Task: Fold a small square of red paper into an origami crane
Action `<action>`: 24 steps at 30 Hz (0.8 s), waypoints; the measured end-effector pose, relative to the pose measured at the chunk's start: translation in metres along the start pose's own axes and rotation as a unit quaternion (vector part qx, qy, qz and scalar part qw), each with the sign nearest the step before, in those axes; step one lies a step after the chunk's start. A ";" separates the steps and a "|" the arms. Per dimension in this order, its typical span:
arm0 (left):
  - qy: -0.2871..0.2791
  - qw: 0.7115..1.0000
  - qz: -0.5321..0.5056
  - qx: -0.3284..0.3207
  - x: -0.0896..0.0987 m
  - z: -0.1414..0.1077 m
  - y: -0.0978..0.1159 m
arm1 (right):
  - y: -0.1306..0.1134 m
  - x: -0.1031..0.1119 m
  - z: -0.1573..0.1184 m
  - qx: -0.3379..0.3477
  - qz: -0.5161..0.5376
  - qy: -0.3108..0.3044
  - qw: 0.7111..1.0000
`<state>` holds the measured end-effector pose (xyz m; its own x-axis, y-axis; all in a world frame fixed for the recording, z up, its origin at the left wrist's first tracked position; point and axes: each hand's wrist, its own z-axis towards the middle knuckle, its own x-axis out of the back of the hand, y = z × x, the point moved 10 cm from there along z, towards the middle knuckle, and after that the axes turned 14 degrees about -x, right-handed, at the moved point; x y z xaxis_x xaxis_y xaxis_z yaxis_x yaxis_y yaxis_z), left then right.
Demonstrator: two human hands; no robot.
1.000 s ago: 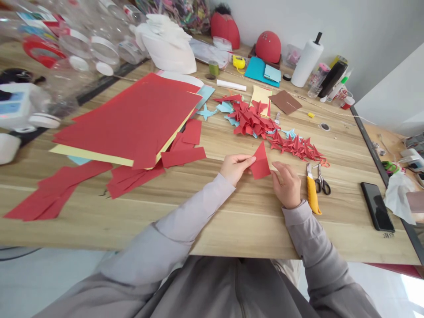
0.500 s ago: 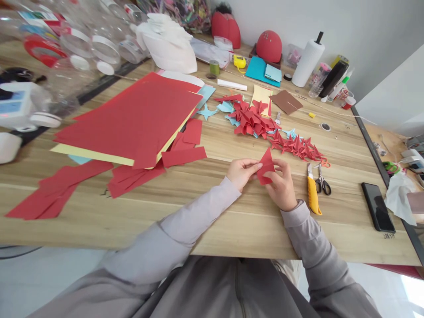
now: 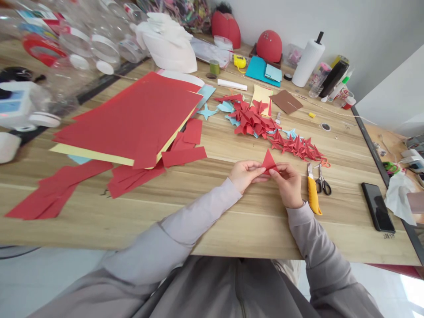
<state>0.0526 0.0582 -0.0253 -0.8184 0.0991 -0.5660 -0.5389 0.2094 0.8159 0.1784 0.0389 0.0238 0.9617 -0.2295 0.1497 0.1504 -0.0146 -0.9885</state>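
Note:
A small folded red paper (image 3: 268, 161) points up in a triangle above the wooden table (image 3: 212, 221). My left hand (image 3: 247, 173) pinches its left lower edge, and my right hand (image 3: 289, 182) grips the lower right, with both thumbs near its bottom. Part of the paper is covered by my fingers. Behind my hands lies a heap of red folded paper stars (image 3: 253, 119) with some light blue ones, and a row of red stars (image 3: 298, 146) extends to the right. Yellow-handled cutter (image 3: 312, 194) and black scissors (image 3: 323, 182) lie right of my right hand.
Large red sheets (image 3: 139, 115) and red strips (image 3: 62, 187) cover the left side. Clear bottles (image 3: 102, 48) crowd the back left. A phone (image 3: 378, 207) lies at the right, near another person's hand (image 3: 416, 202). A paper roll (image 3: 308, 62) stands at the back.
The red paper has gone from a taller shape with a lower part showing to a triangle above my fingers. My right hand has shifted slightly right, and its thumb now presses at the paper's base.

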 end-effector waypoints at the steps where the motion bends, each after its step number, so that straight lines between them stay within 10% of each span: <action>1: -0.007 1.000 -0.002 -0.003 -0.002 0.000 0.000 | 0.010 -0.001 0.003 -0.039 0.036 -0.013 0.999; 24: -0.049 0.991 0.121 0.034 -0.004 -0.005 -0.007 | 0.035 -0.011 0.003 -0.180 0.174 -0.065 0.966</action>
<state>0.0590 0.0518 -0.0282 -0.8970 0.2468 -0.3668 -0.3123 0.2334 0.9209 0.1739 0.0441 -0.0122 0.9638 -0.1574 -0.2152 -0.2544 -0.3016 -0.9189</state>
